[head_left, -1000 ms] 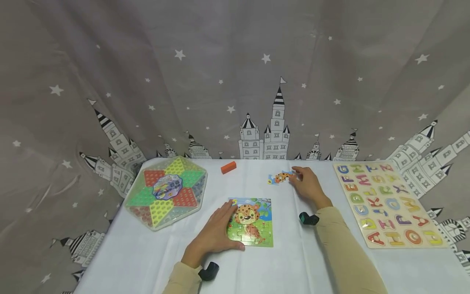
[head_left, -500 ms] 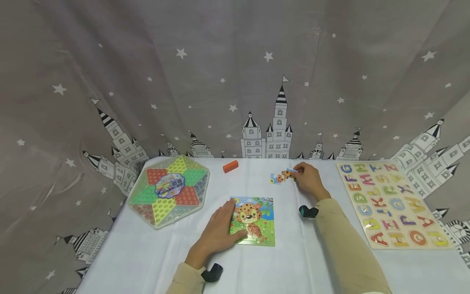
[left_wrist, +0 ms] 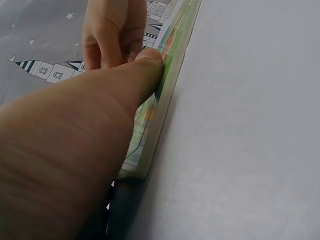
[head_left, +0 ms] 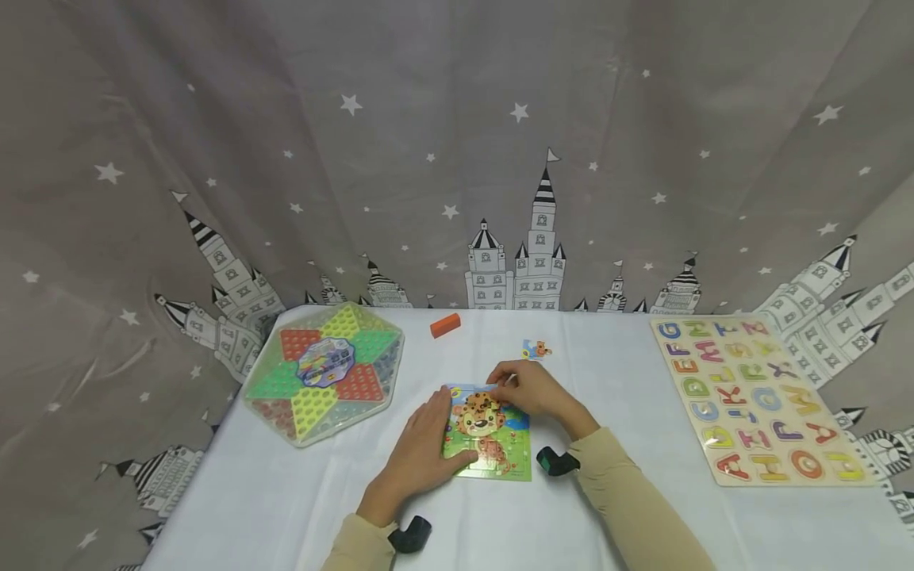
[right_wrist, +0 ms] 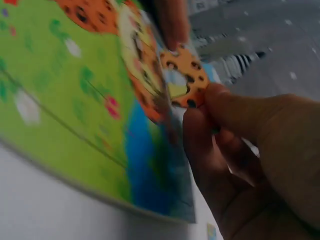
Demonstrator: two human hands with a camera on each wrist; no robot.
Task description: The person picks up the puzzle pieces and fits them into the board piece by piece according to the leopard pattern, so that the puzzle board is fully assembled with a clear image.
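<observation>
A jigsaw puzzle (head_left: 508,458) showing a cartoon leopard lies in its board on the white table. My left hand (head_left: 420,446) rests along the board's left side, fingers extended. In the left wrist view its thumb (left_wrist: 145,67) lies over the near edge. Between thumb and forefinger, my right hand (head_left: 535,390) pinches a spotted orange puzzle piece (right_wrist: 189,75), held at an angle over the upper part of the picture. Farther back on the table lies another puzzle piece (head_left: 536,350), blue and orange.
To the left is a hexagonal Chinese checkers set (head_left: 324,373) under a clear cover. An orange block (head_left: 446,325) lies near the back edge. A wooden alphabet board (head_left: 760,400) lies on the right. Behind the table hangs a grey curtain (head_left: 400,159) with castles.
My right hand has picked up the spotted piece from the back of the table and brought it left and nearer, over the puzzle. The left hand stays at the board's left side.
</observation>
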